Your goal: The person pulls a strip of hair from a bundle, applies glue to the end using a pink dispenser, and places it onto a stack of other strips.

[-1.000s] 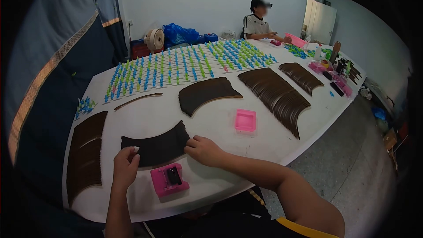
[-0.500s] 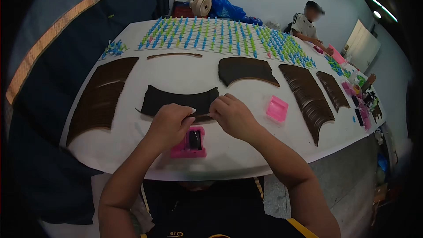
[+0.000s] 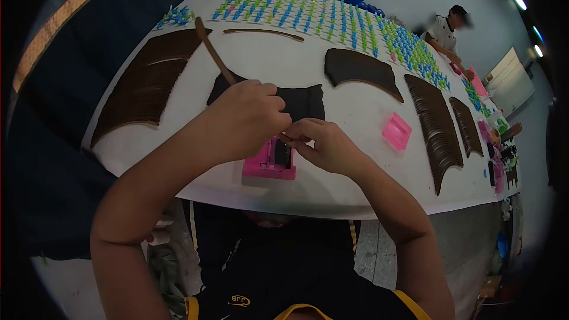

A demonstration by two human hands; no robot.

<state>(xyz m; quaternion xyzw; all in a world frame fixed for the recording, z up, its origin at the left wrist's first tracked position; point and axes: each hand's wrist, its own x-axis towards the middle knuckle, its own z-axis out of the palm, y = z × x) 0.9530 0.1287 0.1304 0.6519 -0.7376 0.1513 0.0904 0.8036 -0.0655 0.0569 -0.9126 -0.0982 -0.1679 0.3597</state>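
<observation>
A thin, curved brown strip (image 3: 213, 53) is gripped in my left hand (image 3: 252, 118), its far end sticking up to the upper left. My right hand (image 3: 326, 145) is closed at the strip's near end, thumb and finger pinched together. Both hands meet above a pink plastic holder (image 3: 269, 172) with a dark block (image 3: 283, 153) inside. Behind my hands lies a stack of dark strips (image 3: 305, 99), black side up, partly hidden by the left hand.
More brown strip stacks lie at the left (image 3: 142, 77), centre back (image 3: 361, 71) and right (image 3: 435, 130). A single strip (image 3: 264, 33) and a pink tray (image 3: 396, 131) rest on the table. Rows of blue and green clips (image 3: 320, 18) stand behind. A co-worker (image 3: 447, 35) sits far right.
A strip has come up off the dark stack, and my left hand now holds it raised. Both hands have come together over the pink holder. The camera view has shifted.
</observation>
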